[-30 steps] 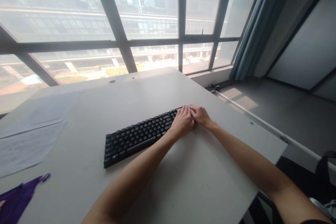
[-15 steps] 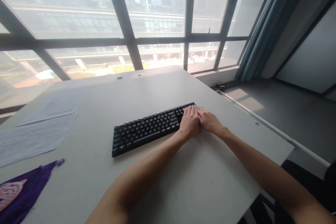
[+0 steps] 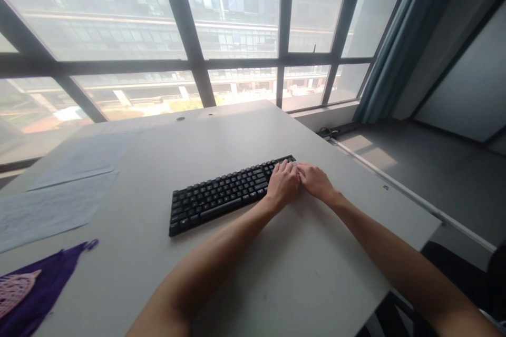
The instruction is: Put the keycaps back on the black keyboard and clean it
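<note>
A black keyboard [image 3: 225, 195] lies at a slant on the white table [image 3: 316, 253]. My left hand [image 3: 283, 183] rests over its right end, covering some of the keys there, with its fingers curled and close together. Right beside it, touching it, my right hand [image 3: 315, 180] is bent inward at the keyboard's right edge. A small bit of something pale shows between the fingertips of the two hands, too little to make out. The undersides of both hands are hidden.
Two sheets of paper [image 3: 59, 202] lie on the left of the table. A purple cloth pouch [image 3: 59, 279] with a pink pattern is at the lower left. Tall windows stand behind the table, and a blue curtain [image 3: 395, 58] hangs at the right.
Both hands have stayed at the keyboard's right end, with their fingers slightly shifted. Less of the pale thing shows at the fingertips than before.
</note>
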### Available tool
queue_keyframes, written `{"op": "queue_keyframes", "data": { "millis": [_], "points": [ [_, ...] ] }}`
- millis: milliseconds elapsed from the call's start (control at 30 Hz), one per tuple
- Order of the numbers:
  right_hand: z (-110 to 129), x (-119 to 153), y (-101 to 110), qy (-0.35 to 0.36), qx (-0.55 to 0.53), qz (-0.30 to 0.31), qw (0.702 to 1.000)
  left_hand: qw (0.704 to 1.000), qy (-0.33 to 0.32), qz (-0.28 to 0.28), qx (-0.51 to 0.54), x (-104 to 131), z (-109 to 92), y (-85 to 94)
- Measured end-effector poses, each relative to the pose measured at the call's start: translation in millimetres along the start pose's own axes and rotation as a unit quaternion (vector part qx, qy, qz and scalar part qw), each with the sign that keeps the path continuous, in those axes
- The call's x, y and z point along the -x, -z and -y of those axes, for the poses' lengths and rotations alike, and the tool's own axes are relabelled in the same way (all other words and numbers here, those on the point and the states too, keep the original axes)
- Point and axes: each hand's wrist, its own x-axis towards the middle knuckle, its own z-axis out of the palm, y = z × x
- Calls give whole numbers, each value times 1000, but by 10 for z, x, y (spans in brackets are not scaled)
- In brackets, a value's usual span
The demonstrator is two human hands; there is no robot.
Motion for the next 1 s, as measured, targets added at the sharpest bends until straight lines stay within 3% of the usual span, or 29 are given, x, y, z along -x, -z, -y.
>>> {"op": "queue_keyframes", "data": {
  "millis": [167, 367, 533, 667, 800, 867, 1000],
  "points": [
    [-16, 0, -36, -3, -6, 12, 1000, 998, -37, 48, -30, 21, 10, -71],
    [-48, -6, -13, -41, 33, -12, 999, 999, -36, 29, -23, 11, -70, 26],
    [-69, -3, -9, -23, 35, -33, 999, 998, -39, 27, -29, 14, -81, 77],
    [-50, -6, -16, -3, 14, -82, 997, 998, -46, 51, 9, -61, 2, 241],
    [-2, -51, -79, 46, -76, -152, 984, 998, -28, 57, 19, -148, 204, 492],
    [24, -73, -141, 85, -114, -148, 979, 996, -19, 91, -1, -166, 344, 571],
    [68, -72, -269, 146, -105, -79, 980, 974, -32, 223, -20, -181, 608, 591]
  ]
}}
